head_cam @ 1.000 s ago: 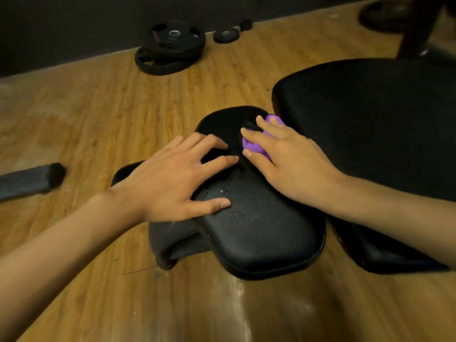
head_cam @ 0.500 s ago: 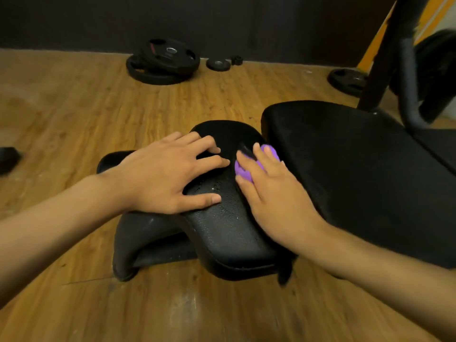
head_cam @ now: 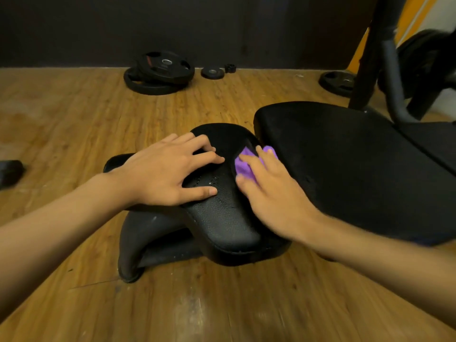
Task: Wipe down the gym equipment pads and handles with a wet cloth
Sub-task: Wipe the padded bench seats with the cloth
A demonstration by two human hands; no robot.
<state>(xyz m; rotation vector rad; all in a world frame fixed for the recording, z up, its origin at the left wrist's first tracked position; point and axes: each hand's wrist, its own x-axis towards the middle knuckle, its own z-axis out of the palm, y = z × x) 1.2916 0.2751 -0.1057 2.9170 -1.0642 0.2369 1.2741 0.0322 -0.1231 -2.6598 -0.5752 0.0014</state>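
Seat pad wipe: cloth under right grip, left grip bracing

Purple cloth (head_cam: 243, 166) lies bunched beneath the right grip (head_cam: 269, 193), whose fingers lie nearly straight and press it flat onto the far right edge of the small seat pad (head_cam: 222, 218). It sits just short of the gap to the large back pad (head_cam: 345, 169) on that grip's right. Left grip (head_cam: 167, 171) rests just to the left, fingers spread, palm down on the pad, holding nothing. Droplets dot the textured vinyl between the two grips. Judgement: cloth is light, limp and wet, so it will bunch and slide; drive it under a flat palm rather than a pinch. Pad reads as firm foam, slick where wet, possibly loose on its mount (underside too dark to say), so bracing near its crown seems wise. Weight plates (head_cam: 160, 72) lie on the wooden floor (head_cam: 74, 119), well beyond both grips
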